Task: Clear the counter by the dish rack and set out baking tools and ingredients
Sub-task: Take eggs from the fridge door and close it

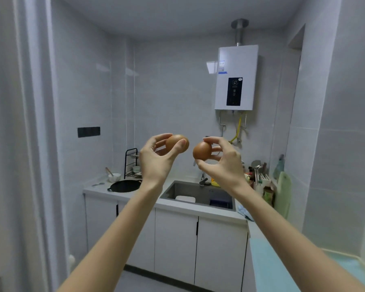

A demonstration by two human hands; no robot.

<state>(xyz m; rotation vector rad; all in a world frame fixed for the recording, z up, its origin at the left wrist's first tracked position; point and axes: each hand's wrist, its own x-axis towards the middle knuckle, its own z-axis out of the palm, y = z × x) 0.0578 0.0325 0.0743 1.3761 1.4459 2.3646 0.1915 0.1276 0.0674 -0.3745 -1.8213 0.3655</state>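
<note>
Both arms are stretched out in front of me at chest height. My left hand (156, 157) pinches a brown egg (175, 142) between thumb and fingers. My right hand (221, 163) holds a second brown egg (201, 150) in its fingertips. The two eggs are a little apart, in the air well short of the counter. Far ahead, the grey counter (97, 189) carries a black dish rack (132, 163), a black round pan (124, 185) and a white bowl (114, 177) with a utensil in it.
A sink (198, 192) with a white dish and a dark item is set in the counter, with its tap behind my right wrist. Bottles, knives and a green board crowd the right end. White cabinets stand below. A light blue surface (270, 264) lies at my right.
</note>
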